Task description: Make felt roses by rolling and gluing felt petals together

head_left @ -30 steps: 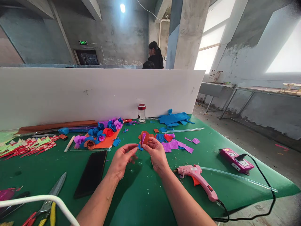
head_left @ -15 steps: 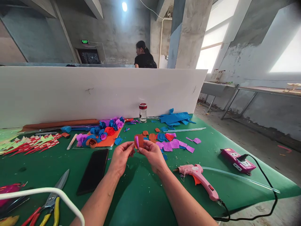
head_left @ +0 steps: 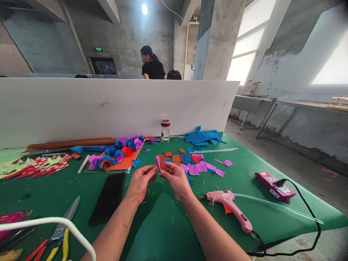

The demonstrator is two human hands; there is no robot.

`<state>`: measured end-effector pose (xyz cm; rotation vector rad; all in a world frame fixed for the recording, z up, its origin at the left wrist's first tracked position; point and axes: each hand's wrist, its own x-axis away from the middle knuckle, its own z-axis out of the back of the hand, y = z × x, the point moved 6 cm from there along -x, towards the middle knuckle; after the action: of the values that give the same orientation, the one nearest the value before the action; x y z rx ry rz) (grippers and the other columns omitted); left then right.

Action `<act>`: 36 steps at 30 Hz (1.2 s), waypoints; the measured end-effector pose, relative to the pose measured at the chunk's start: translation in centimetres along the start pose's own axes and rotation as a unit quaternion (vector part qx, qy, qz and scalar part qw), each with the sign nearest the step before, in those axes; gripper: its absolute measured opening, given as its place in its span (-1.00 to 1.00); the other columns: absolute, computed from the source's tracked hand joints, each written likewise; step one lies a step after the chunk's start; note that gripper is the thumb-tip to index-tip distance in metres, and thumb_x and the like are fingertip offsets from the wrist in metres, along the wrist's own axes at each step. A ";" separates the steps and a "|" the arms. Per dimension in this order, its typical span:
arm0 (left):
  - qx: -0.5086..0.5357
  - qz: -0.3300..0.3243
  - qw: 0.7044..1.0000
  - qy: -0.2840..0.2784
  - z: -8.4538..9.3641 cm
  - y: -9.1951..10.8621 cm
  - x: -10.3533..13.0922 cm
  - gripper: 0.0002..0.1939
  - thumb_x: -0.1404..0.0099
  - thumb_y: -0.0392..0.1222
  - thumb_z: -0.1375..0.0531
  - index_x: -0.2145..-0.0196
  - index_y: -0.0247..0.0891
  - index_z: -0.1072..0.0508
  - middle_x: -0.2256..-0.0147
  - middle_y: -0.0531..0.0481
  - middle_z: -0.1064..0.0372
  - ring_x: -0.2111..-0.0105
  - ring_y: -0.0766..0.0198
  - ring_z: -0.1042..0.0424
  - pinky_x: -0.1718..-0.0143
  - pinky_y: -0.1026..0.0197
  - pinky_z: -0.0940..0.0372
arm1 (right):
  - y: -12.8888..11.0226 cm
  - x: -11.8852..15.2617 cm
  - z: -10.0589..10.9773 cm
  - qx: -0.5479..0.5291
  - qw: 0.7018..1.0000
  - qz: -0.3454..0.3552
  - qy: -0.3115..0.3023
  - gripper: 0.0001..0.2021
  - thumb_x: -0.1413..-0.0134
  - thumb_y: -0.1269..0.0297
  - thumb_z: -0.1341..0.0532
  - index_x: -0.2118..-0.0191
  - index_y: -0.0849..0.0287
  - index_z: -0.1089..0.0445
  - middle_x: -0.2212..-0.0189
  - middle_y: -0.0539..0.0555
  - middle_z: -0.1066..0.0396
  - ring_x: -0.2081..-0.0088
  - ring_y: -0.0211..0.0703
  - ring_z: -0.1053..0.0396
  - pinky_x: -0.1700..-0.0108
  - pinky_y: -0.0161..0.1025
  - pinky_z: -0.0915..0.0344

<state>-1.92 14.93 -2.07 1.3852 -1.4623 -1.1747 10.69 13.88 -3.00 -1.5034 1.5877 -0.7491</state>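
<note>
Both hands pinch one small brown paper piece (head_left: pixel 162 162) with a purple strip rolled at its left side. My left hand (head_left: pixel 140 181) is closed on its left edge, thumb and fingers pressed together. On the right edge, my right hand (head_left: pixel 175 178) is closed in the same way. The piece stands upright above the green table (head_left: pixel 163 228). Just beyond the hands lie cut purple paper petals (head_left: pixel 202 166), a blue paper piece (head_left: pixel 186 158) and a red one (head_left: pixel 196 158). Finished paper flowers (head_left: pixel 127 151) rest on an orange sheet to the left.
A pink glue gun (head_left: pixel 231 206) lies right of my arm, near a magenta power block (head_left: pixel 275 186). Left are a black phone (head_left: pixel 107 198) and scissors (head_left: pixel 61 226). A red-lidded jar (head_left: pixel 165 131) stands before the white board (head_left: pixel 119 108). Behind it is a person (head_left: pixel 153 67).
My hands keep nearly the same place and grip on the brown piece. Beyond the board, the person has shifted left and another head now shows.
</note>
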 end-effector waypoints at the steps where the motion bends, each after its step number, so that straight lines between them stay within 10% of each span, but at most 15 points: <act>1: 0.001 0.004 1.000 0.001 0.0 0.0 0.0 -0.66 0.11 -0.05 -0.46 0.35 -0.28 -0.65 0.50 -0.02 -0.46 0.53 0.39 -0.25 0.50 0.33 -0.16 | 0.0 0.0 0.0 -0.001 1.000 -0.001 -0.001 -0.62 0.23 0.22 -0.43 0.18 0.16 -0.51 0.32 0.04 -0.56 0.36 -0.24 -0.45 0.17 -0.26 -0.34; 36: 0.055 0.041 0.997 0.024 -0.3 -0.7 0.1 -0.69 0.19 -0.14 -0.48 0.46 -0.33 -0.58 0.53 0.01 -0.46 0.53 0.38 -0.33 0.47 0.32 -0.18 | 0.4 0.3 0.0 0.006 0.998 -0.038 0.041 -0.75 0.25 0.22 -0.43 0.43 0.19 -0.40 0.50 -0.05 -0.43 0.46 -0.28 -0.39 0.23 -0.28 -0.35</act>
<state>-1.48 14.78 -2.63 1.4041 -1.5530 -1.0165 10.53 13.62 -3.35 -1.5488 1.5903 -0.8720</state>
